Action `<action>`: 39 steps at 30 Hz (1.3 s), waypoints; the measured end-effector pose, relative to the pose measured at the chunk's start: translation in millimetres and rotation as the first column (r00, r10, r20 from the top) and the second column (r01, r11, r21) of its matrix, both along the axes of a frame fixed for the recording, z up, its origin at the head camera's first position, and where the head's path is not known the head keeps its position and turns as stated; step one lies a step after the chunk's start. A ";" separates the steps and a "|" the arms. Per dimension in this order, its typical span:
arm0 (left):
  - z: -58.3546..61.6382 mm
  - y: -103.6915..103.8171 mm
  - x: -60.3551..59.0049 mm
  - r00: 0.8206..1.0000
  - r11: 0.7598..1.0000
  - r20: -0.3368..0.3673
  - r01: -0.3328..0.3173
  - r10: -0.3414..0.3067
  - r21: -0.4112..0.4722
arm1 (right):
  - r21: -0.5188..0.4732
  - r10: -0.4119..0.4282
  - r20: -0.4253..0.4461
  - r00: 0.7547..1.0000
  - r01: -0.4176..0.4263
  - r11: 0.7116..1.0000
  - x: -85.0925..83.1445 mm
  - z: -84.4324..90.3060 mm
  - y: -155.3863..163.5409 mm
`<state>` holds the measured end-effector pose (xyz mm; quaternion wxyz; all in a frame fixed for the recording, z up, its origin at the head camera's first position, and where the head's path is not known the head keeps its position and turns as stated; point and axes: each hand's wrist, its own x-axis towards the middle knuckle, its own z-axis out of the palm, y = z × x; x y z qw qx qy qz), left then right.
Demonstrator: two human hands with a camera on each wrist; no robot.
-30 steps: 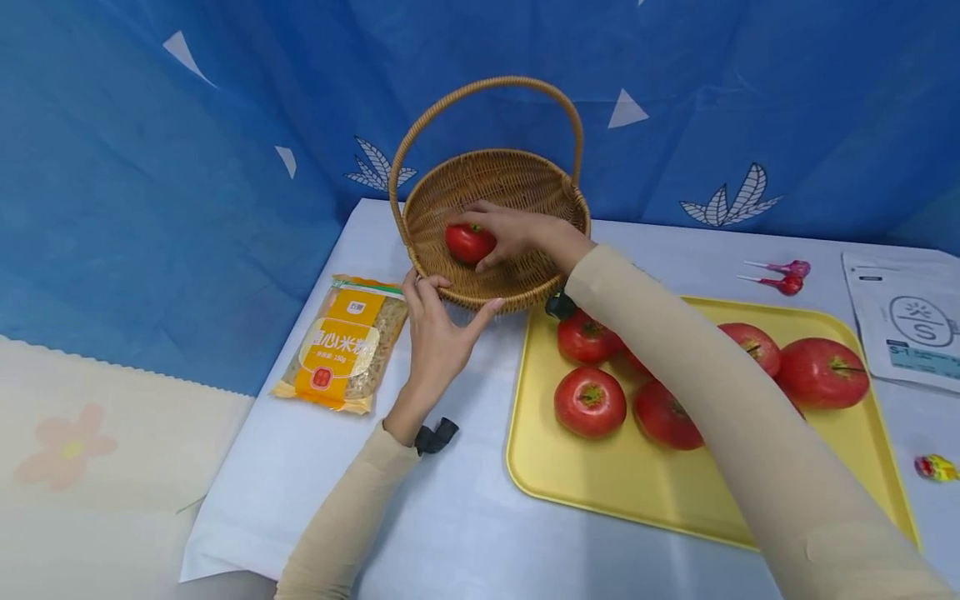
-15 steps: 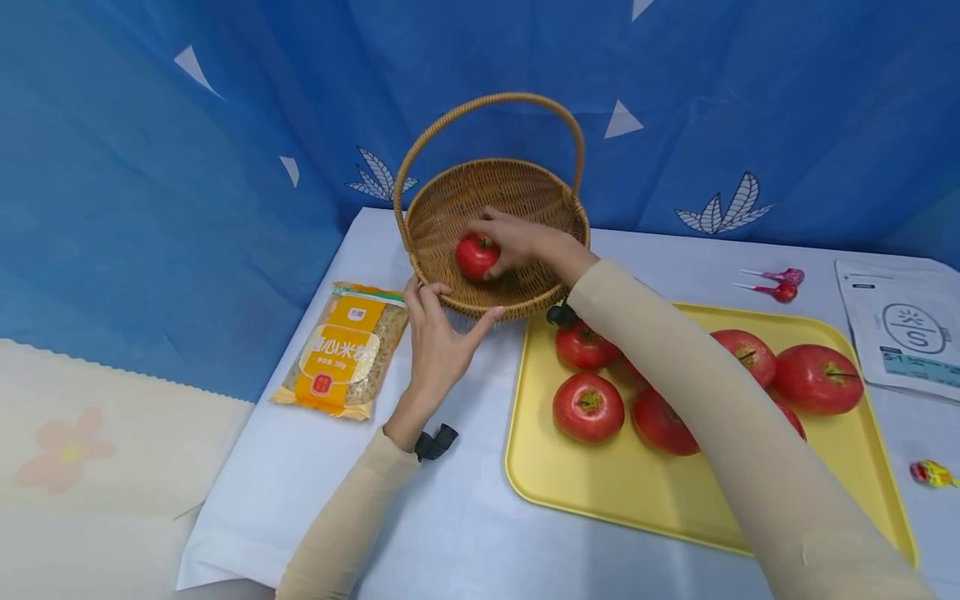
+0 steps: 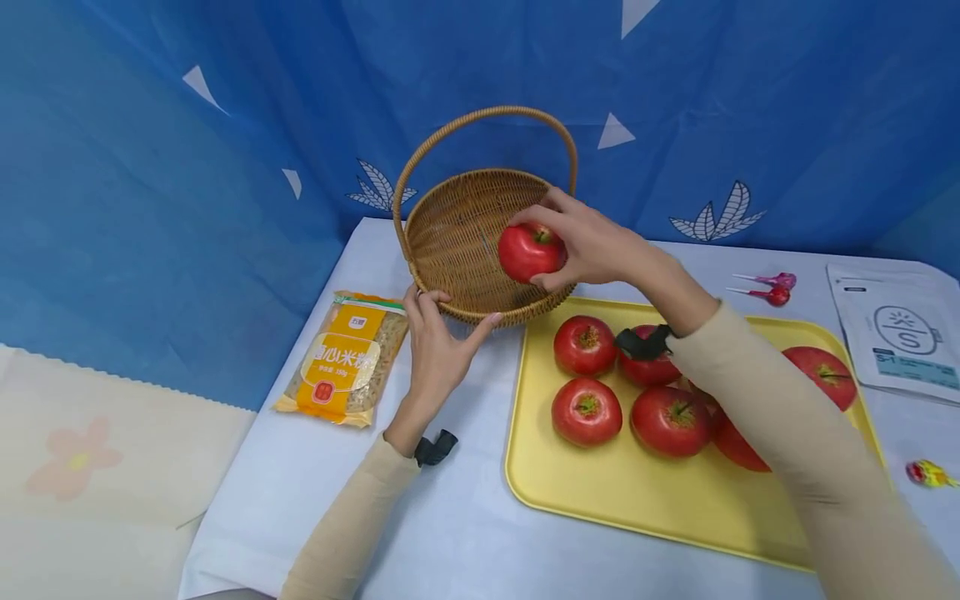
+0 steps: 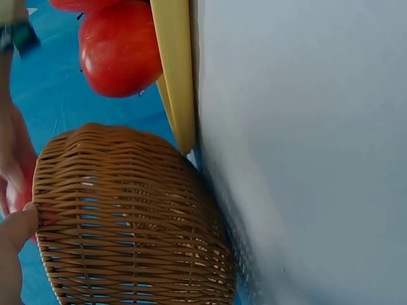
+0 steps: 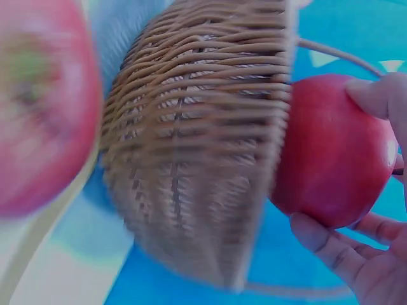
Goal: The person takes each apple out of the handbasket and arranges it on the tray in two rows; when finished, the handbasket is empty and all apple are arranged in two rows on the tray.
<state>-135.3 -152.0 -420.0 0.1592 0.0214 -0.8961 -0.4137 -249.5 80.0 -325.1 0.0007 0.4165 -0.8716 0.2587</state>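
My right hand grips a red apple just above the right rim of a wicker basket, which has a hoop handle. In the right wrist view the apple sits in my curled fingers, close beside the basket wall. My left hand holds the basket's front rim, fingers hooked over it and thumb stretched along the outside. The left wrist view shows the basket wall with a fingertip against it. No other fruit shows inside the basket.
A yellow tray right of the basket holds several red apples. An orange noodle packet lies left of the basket. Two lollipops, a white pouch and a wrapped candy lie at the right. Blue cloth hangs behind.
My right hand has carried the apple up and to the right, from the basket's floor to above its right rim. The left hand has stayed on the front rim.
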 end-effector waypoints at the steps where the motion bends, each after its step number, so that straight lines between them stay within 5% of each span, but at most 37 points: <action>1: -0.4 0.2 -0.1 1.000 1.000 0.000 0.000 0.000 -0.001 | -0.021 -0.005 -0.021 1.000 0.005 1.000 9.0 1.8 11.1; 8: -3.3 -1.0 -0.3 1.000 1.000 0.003 -0.003 0.003 0.001 | -0.031 -0.134 -0.072 0.988 0.132 0.991 76.2 11.6 78.2; 14: -5.2 0.2 0.4 1.000 1.000 -0.004 0.008 -0.008 0.008 | -0.008 -0.294 -0.100 0.950 0.295 0.955 127.3 2.4 135.8; 17: -5.2 1.8 0.5 1.000 1.000 0.001 0.009 -0.009 0.001 | -0.027 -0.407 -0.087 0.909 0.406 0.914 152.8 -16.9 169.0; 24: -3.3 2.3 -0.8 1.000 1.000 0.005 0.006 -0.006 -0.011 | 0.014 -0.636 -0.051 0.770 0.638 0.770 212.7 -57.8 232.9; 32: -3.1 1.7 -0.4 1.000 1.000 0.001 0.001 -0.001 -0.002 | 0.075 -0.712 -0.009 0.702 0.711 0.699 250.3 -95.9 259.8; 39: -3.9 4.5 0.1 1.000 1.000 0.007 -0.006 0.006 0.008 | 0.184 -0.749 0.077 0.658 0.729 0.659 252.6 -120.7 267.7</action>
